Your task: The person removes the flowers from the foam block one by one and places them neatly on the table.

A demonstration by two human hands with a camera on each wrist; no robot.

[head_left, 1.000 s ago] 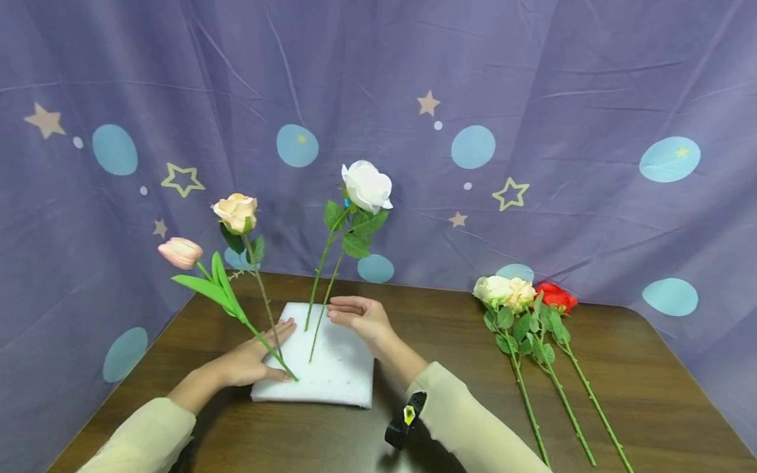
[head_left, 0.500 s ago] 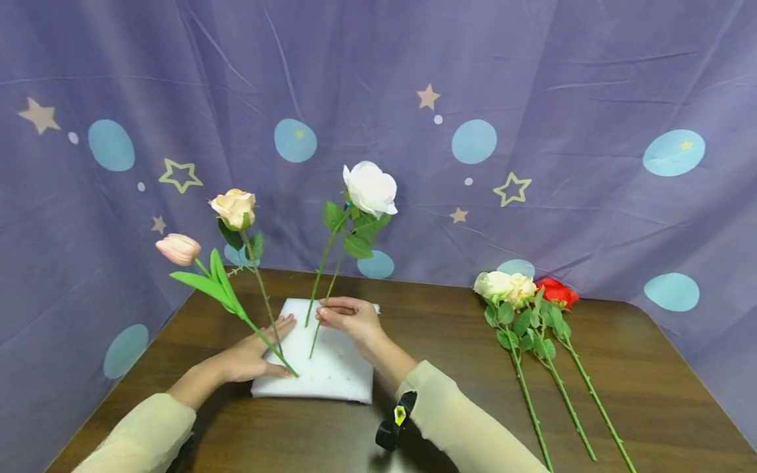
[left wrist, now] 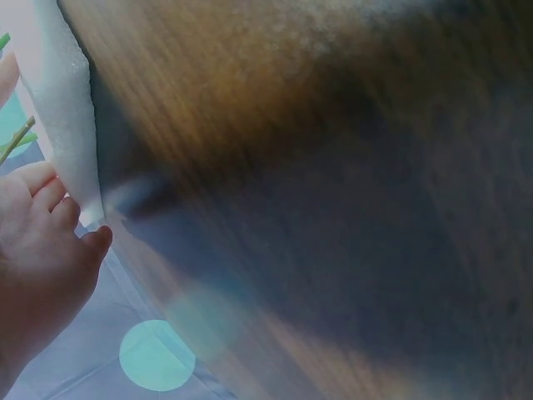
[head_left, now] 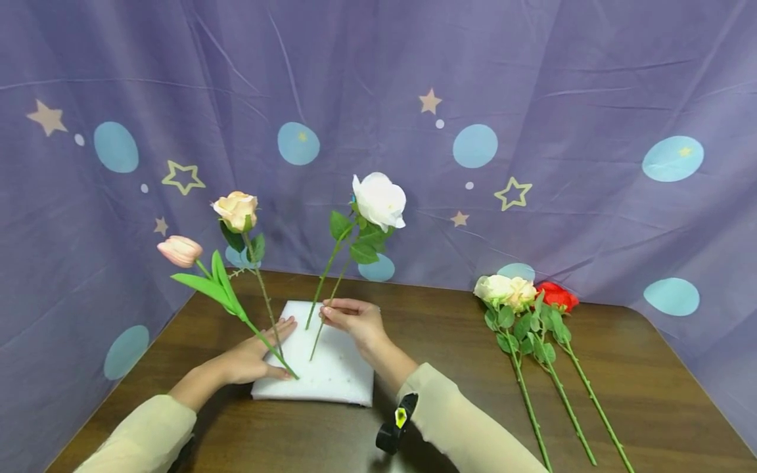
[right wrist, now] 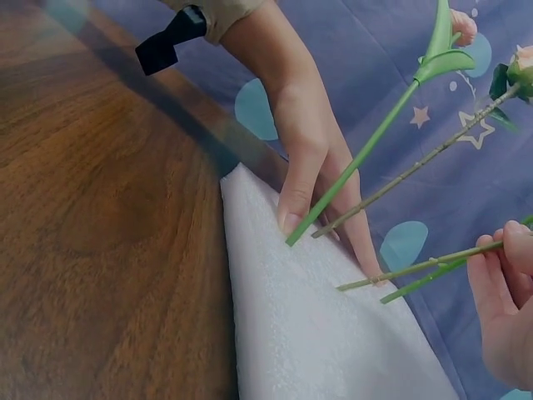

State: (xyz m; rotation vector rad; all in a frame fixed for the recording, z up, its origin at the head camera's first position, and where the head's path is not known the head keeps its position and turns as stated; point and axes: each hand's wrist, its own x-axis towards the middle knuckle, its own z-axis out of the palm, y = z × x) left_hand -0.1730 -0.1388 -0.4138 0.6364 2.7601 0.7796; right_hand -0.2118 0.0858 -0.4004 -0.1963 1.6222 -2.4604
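Note:
A white foam block (head_left: 340, 378) lies on the table. My left hand (head_left: 254, 358) rests on its left side with fingers spread, beside the stems of a pink tulip (head_left: 180, 251) and a peach rose (head_left: 235, 211) that stand tilted in the foam. My right hand (head_left: 357, 322) pinches the nearer of two stems (head_left: 319, 334) rising from the foam toward a white rose (head_left: 380, 200). In the right wrist view this brownish stem (right wrist: 408, 271) runs between thumb and fingers, with a green stem (right wrist: 425, 281) close behind. One bloom largely hides whatever tops the second stem.
To the right, a cream-white rose (head_left: 493, 289), a pale peach rose (head_left: 520, 292) and a red rose (head_left: 556, 297) lie on the wooden table (head_left: 449, 348), stems toward me. Small holes dot the foam's front part. A purple curtain (head_left: 378, 79) hangs behind the table.
My right hand has moved slightly left and closed its fingertips on the nearer stem. The white rose has shifted right and a little down. My left hand stays in place.

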